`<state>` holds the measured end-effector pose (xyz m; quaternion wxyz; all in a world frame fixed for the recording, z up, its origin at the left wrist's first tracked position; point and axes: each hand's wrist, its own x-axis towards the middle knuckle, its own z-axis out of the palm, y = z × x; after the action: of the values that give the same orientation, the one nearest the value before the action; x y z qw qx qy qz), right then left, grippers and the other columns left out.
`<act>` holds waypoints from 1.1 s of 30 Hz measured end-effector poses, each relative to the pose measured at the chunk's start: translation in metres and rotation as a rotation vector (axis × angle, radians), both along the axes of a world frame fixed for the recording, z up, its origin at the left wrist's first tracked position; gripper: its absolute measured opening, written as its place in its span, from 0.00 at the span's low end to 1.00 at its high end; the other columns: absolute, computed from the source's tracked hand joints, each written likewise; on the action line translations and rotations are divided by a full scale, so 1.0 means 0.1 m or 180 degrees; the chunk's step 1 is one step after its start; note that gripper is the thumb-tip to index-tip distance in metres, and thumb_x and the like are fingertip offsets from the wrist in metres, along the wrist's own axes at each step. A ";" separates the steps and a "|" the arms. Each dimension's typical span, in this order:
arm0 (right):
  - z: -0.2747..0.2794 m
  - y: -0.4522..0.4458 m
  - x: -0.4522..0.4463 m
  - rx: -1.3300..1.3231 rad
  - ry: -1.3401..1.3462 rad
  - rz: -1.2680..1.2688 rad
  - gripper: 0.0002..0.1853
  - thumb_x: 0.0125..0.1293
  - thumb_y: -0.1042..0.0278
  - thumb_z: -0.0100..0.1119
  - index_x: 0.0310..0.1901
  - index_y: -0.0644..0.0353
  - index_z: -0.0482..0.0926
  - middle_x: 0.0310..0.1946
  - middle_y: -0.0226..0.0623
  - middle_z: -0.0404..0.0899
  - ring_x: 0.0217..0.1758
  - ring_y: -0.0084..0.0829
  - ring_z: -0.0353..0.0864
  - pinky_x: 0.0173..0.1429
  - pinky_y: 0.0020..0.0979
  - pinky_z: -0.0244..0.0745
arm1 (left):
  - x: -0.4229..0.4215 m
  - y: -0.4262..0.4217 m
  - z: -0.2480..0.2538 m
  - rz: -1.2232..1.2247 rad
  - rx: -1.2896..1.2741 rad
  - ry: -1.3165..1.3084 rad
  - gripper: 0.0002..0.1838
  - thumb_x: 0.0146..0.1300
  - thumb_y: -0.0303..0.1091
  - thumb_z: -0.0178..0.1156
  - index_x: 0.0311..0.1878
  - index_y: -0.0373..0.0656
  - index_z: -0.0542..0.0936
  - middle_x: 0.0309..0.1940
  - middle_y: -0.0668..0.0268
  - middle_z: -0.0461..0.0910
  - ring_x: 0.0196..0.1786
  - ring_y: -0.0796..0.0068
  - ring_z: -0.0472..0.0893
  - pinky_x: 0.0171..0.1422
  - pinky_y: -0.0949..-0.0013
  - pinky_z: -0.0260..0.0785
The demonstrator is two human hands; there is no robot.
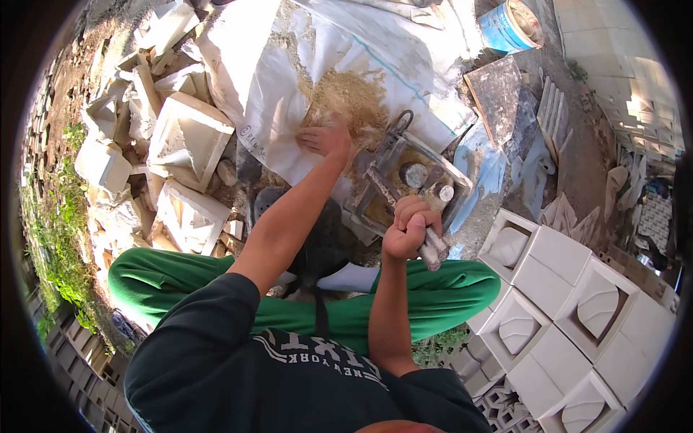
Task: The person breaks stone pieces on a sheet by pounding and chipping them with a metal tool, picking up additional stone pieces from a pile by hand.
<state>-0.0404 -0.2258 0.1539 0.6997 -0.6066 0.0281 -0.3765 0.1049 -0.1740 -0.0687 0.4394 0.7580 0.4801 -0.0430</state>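
My left hand (325, 141) lies with its fingers stretched out at the near edge of a heap of tan sand (350, 97). The sand is spread on a white woven sheet (278, 94). My right hand (413, 227) is closed round a crusted stick-like tool (433, 254), whose thicker end sticks out below my fist. The tool slants over a square metal mould (456, 177) with a loop handle at its far corner. Inside the mould stand two round grey-topped pegs (413, 175), with tan material around them.
Broken and whole pale block pieces (189, 137) are heaped on the left. Stacked white blocks with shaped recesses (570, 289) stand on the right. A blue bucket (511, 27), a dark flat board (497, 97) and blue plastic sheeting (482, 164) lie beyond the mould.
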 end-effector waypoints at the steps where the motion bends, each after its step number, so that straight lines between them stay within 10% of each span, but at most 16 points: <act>1: 0.00 0.00 0.00 0.0002 -0.0018 0.0011 0.09 0.59 0.74 0.42 0.23 0.58 0.58 0.12 0.29 0.56 0.15 0.22 0.53 0.21 0.26 0.54 | 0.05 0.01 -0.05 0.0002 -0.0001 0.0002 0.59 0.60 0.63 0.53 0.71 0.21 0.35 0.73 0.33 0.32 0.77 0.41 0.32 0.79 0.50 0.26; 9: 0.03 -0.02 0.00 -0.0027 0.0010 0.0110 0.08 0.59 0.74 0.42 0.23 0.58 0.58 0.13 0.30 0.57 0.15 0.22 0.54 0.21 0.26 0.54 | 0.13 -0.11 0.15 -0.2223 -0.0199 -0.1836 0.55 0.62 0.61 0.52 0.71 0.22 0.38 0.73 0.35 0.36 0.78 0.44 0.36 0.79 0.50 0.28; 16: 0.00 -0.04 0.01 -0.0116 -0.0105 0.0146 0.09 0.60 0.74 0.42 0.23 0.58 0.58 0.13 0.30 0.57 0.15 0.22 0.55 0.21 0.26 0.55 | -0.33 0.07 -0.03 -0.1374 0.0379 -0.0795 0.57 0.61 0.60 0.54 0.71 0.22 0.38 0.74 0.36 0.35 0.78 0.43 0.34 0.79 0.50 0.27; 28: 0.02 -0.05 0.00 -0.0050 -0.0048 0.0197 0.10 0.62 0.73 0.44 0.24 0.58 0.60 0.13 0.30 0.58 0.16 0.22 0.55 0.21 0.26 0.54 | 0.07 -0.06 0.08 -0.2533 -0.0221 -0.0857 0.60 0.58 0.58 0.58 0.69 0.18 0.34 0.71 0.29 0.30 0.76 0.37 0.28 0.78 0.48 0.25; 31: -0.04 -0.08 -0.05 0.0080 -0.0010 0.0251 0.08 0.60 0.75 0.45 0.24 0.61 0.61 0.15 0.33 0.63 0.18 0.24 0.59 0.22 0.26 0.57 | -0.13 0.24 0.09 -0.2730 0.0533 -0.1081 0.52 0.62 0.51 0.56 0.71 0.21 0.38 0.73 0.32 0.34 0.77 0.39 0.33 0.78 0.47 0.29; 33: -0.03 -0.08 -0.05 0.0038 -0.0005 0.0223 0.08 0.60 0.75 0.45 0.24 0.61 0.61 0.15 0.33 0.63 0.18 0.24 0.60 0.22 0.26 0.57 | -0.23 0.56 0.13 -0.4640 0.2301 -0.1544 0.44 0.64 0.46 0.53 0.72 0.27 0.45 0.75 0.44 0.41 0.78 0.50 0.40 0.79 0.51 0.33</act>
<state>-0.0450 -0.2340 0.1514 0.7160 -0.6027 0.0085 -0.3520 0.0814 -0.1180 -0.0556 0.1234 0.9599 -0.2517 0.0044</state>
